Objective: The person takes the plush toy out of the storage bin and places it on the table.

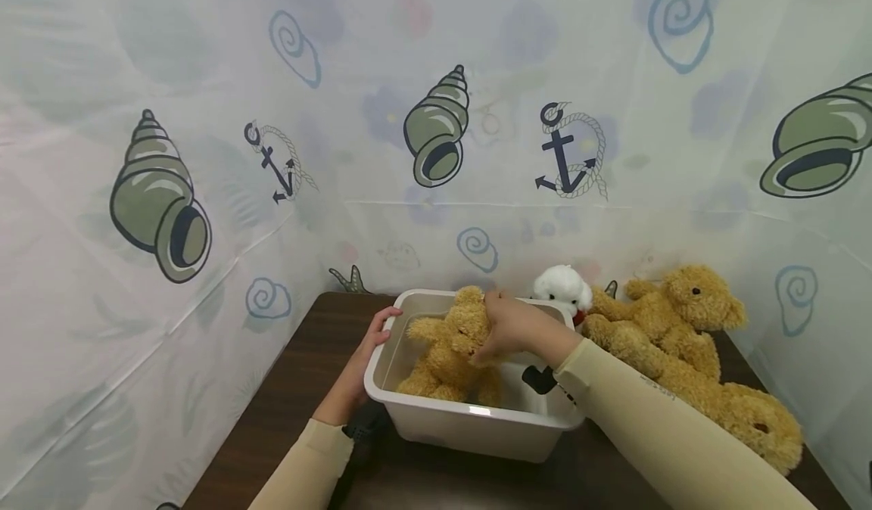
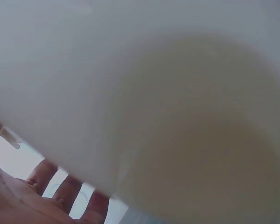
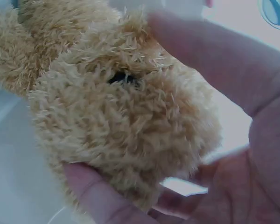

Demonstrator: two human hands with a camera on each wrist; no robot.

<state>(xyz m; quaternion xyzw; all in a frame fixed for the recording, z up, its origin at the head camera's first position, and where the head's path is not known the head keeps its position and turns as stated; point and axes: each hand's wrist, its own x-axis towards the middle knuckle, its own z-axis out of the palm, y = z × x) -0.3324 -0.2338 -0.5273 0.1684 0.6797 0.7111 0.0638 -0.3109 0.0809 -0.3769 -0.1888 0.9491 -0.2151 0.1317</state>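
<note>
A tan teddy bear (image 1: 446, 347) sits inside a white plastic bin (image 1: 470, 423) on the dark wooden table (image 1: 293, 389). My right hand (image 1: 511, 328) grips the bear by its head; in the right wrist view its fingers (image 3: 214, 60) curl round the fuzzy head (image 3: 121, 116). My left hand (image 1: 368, 351) holds the bin's left rim, fingers hooked over the edge. In the left wrist view the bin's white wall (image 2: 144, 93) fills the frame, with fingers (image 2: 65, 191) below it.
A larger tan teddy bear (image 1: 688, 343) lies on the table right of the bin, and a small white plush (image 1: 562, 289) sits behind the bin's far right corner. Curtains printed with shells and anchors (image 1: 565, 154) close in the table at back and sides.
</note>
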